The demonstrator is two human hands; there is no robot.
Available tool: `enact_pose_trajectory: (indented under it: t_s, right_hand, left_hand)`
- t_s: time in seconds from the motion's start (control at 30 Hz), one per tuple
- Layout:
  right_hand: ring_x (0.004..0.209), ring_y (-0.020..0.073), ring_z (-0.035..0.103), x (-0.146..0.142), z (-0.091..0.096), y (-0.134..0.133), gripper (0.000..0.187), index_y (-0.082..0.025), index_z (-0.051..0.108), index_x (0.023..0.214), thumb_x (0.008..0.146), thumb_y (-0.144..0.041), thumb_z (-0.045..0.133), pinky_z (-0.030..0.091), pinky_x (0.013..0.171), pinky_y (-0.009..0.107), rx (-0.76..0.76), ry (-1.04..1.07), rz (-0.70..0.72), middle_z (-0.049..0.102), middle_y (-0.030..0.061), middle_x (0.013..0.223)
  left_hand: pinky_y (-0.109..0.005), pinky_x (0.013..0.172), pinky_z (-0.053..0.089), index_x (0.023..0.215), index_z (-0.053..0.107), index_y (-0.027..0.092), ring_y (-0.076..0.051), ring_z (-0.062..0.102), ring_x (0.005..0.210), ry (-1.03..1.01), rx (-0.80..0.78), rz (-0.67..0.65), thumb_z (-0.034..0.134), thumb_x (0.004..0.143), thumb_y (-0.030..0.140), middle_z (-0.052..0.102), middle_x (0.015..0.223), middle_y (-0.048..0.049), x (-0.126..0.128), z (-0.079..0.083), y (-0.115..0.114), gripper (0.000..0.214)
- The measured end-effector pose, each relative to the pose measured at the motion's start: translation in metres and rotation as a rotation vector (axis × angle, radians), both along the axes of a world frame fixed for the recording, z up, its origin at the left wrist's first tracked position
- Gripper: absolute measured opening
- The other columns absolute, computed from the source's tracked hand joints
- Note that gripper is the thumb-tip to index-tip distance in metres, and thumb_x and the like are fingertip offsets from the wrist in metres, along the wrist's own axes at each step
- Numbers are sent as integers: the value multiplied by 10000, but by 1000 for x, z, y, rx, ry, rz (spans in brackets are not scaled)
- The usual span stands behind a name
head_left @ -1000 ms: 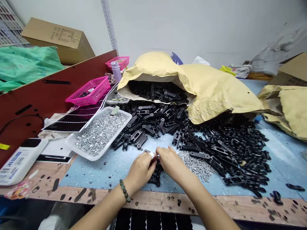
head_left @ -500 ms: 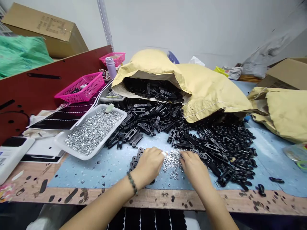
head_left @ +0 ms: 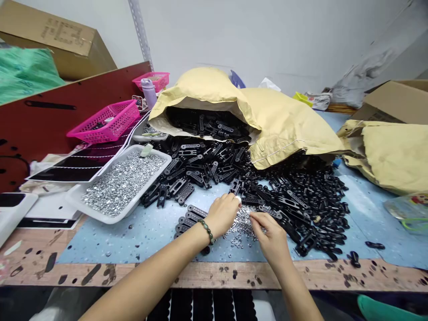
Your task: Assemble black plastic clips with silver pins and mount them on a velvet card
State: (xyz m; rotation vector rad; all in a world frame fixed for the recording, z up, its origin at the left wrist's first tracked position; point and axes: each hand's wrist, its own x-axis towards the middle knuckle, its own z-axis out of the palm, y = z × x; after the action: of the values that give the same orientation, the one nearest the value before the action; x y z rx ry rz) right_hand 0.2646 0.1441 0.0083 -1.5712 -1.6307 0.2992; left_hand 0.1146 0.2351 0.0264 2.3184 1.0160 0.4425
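My left hand [head_left: 224, 215], with a beaded bracelet and a white wrap on one finger, has its fingers curled at the near edge of black slotted plastic parts [head_left: 236, 185]. Its fingertips are hidden, so what it grips cannot be seen. My right hand [head_left: 270, 232] is pinched closed over the small pile of silver nuts and screws [head_left: 238, 228]; anything between its fingertips is too small to name. Beside my left wrist lies a row of black perforated arms [head_left: 187, 218], partly covered by the hand.
A white tray of silver nuts [head_left: 125, 183] stands at left, near a pink basket [head_left: 109, 120]. Yellow sacks [head_left: 207, 87] rise behind heaped black parts [head_left: 310, 205]. A clear bag [head_left: 406, 211] lies at right. The wooden table edge [head_left: 160, 274] runs along the front.
My left hand has moved forward and right, toward the black parts, uncovering more of the row of arms. My right hand stays by the pile, fingers now pinched. The view has shifted slightly.
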Motion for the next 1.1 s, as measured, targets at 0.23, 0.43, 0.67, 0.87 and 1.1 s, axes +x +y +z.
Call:
enact_pose_trajectory:
  t_s: [0.23, 0.43, 0.67, 0.87, 1.1]
  right_hand:
    - [744, 170, 624, -58, 0, -6, 121, -201, 623, 921, 863, -209, 517, 521, 658, 278, -75, 314, 113, 644, 44, 831]
    - [741, 163, 599, -94, -11, 4, 130, -208, 565, 876, 881, -138, 456, 484, 666, 272, 19, 115, 243, 622, 29, 798]
    - [776, 190, 567, -105, -17, 13, 181, -196, 586, 880, 920, -121, 427, 462, 720, 332, 100, -103, 360, 641, 54, 828]
    - [805, 201, 571, -108, -11, 11, 222, -195, 636, 942, 935, -122, 426, 464, 716, 356, 122, -193, 394, 664, 71, 895]
    - [921, 222, 593, -61, -6, 17, 252, -157, 574, 1114, 939, -153, 392, 513, 798, 368, 30, -300, 173, 639, 109, 989]
  left_hand:
    - [-258, 699, 488, 970, 525, 152, -136, 598, 784, -368, -318, 171, 440, 909, 200, 629, 884, -41, -65, 21, -7, 115]
    - [-218, 683, 454, 1073, 612, 161, -92, 552, 716, -903, -921, 406, 597, 845, 275, 588, 820, -11, -130, 19, -40, 255]
    - [-180, 664, 463, 953, 599, 172, -67, 557, 675, -1129, -1007, 516, 665, 830, 262, 595, 814, 9, -147, 12, -63, 166]
    - [-189, 685, 499, 1118, 587, 156, -68, 565, 675, -1316, -1140, 568, 632, 847, 141, 584, 796, 5, -144, 18, -71, 276]
    - [-211, 697, 504, 982, 571, 173, -84, 588, 677, -1259, -1083, 604, 668, 834, 209, 632, 837, -3, -141, 20, -75, 181]
